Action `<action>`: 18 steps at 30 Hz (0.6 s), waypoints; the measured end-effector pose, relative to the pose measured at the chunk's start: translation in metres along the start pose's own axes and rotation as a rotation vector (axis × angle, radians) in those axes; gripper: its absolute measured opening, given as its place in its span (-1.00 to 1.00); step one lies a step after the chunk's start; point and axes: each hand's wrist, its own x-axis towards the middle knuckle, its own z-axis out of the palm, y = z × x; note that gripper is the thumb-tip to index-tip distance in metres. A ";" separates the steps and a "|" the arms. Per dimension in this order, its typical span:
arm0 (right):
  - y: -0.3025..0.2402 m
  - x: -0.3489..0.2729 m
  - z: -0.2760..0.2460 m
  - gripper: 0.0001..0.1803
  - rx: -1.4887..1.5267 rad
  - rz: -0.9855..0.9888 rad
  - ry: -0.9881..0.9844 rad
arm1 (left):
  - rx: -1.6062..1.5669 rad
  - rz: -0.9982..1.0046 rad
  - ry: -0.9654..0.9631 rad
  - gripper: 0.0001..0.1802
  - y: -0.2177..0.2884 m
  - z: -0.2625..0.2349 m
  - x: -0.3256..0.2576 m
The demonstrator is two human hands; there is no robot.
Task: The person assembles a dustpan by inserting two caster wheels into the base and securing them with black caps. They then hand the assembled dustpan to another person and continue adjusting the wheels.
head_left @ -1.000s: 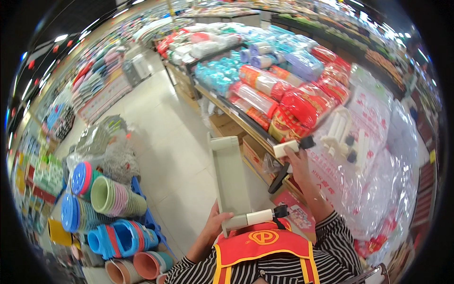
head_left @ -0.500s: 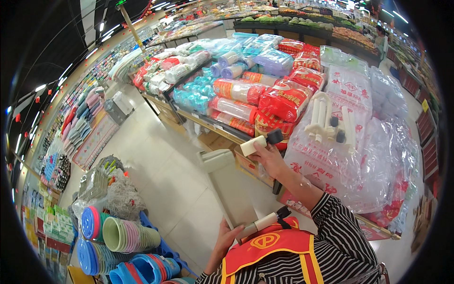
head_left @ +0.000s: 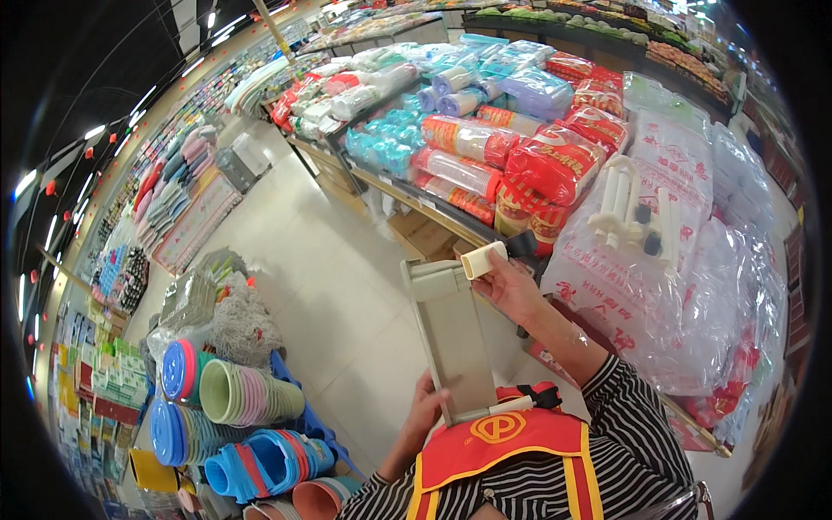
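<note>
1. We grip the lower end of a long grey panel (head_left: 452, 338) with our left hand (head_left: 422, 414), fingers closed around its edge; the panel stands tilted before our chest.
2. Our right hand (head_left: 511, 290) clasps a cream roller handle (head_left: 483, 259) (black-tipped) at the panel's top; bagged goods (head_left: 641, 286) sit just beside.

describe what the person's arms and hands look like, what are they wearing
Both hands are bare: no gloves, and no rings or watch that can be made out. The right hand comes out of a long sleeve with fine black and white stripes; the left hand has the same striped sleeve, mostly hidden. Over the chest is a red vest with yellow trim and emblem.
</note>
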 end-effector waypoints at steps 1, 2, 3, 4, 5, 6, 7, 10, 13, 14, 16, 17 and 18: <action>-0.001 -0.002 0.003 -0.64 -0.002 0.005 -0.006 | -0.073 0.026 0.003 -0.36 0.007 0.000 0.010; -0.002 -0.004 0.008 -0.65 -0.005 0.017 -0.021 | -0.146 0.053 0.007 -0.36 0.016 0.001 0.020; -0.002 -0.006 0.015 -0.66 -0.003 0.033 -0.041 | -0.112 0.079 0.009 -0.36 0.029 0.002 0.029; -0.002 -0.006 0.019 -0.67 -0.008 0.046 -0.060 | -0.085 0.105 0.004 -0.35 0.040 0.003 0.040; 0.000 -0.004 0.022 -0.66 -0.016 0.052 -0.078 | 0.016 0.149 0.055 -0.40 0.050 0.000 0.049; 0.001 -0.002 0.024 -0.65 -0.035 0.054 -0.093 | 0.002 0.135 0.078 -0.41 0.060 -0.002 0.060; 0.002 0.000 0.026 -0.64 -0.051 0.054 -0.111 | -0.009 0.121 0.103 -0.42 0.070 -0.004 0.072; 0.007 0.002 0.032 -0.67 -0.077 0.033 -0.073 | -0.136 0.030 0.170 -0.42 0.097 0.000 0.093; -0.003 -0.007 0.034 -0.65 -0.020 0.003 -0.020 | 0.062 0.146 0.298 -0.49 0.111 0.027 0.084; -0.008 -0.011 0.030 -0.64 -0.098 -0.045 -0.047 | 0.050 0.164 0.305 -0.51 0.117 0.036 0.075; -0.011 -0.020 0.029 -0.65 -0.178 -0.105 -0.074 | 0.043 0.213 0.292 -0.56 0.122 0.043 0.065; -0.011 -0.025 0.028 -0.65 -0.217 -0.135 -0.083 | 0.050 0.243 0.273 -0.58 0.122 0.043 0.062; -0.010 -0.028 0.031 -0.65 -0.259 -0.160 -0.090 | 0.058 0.274 0.253 -0.59 0.122 0.044 0.059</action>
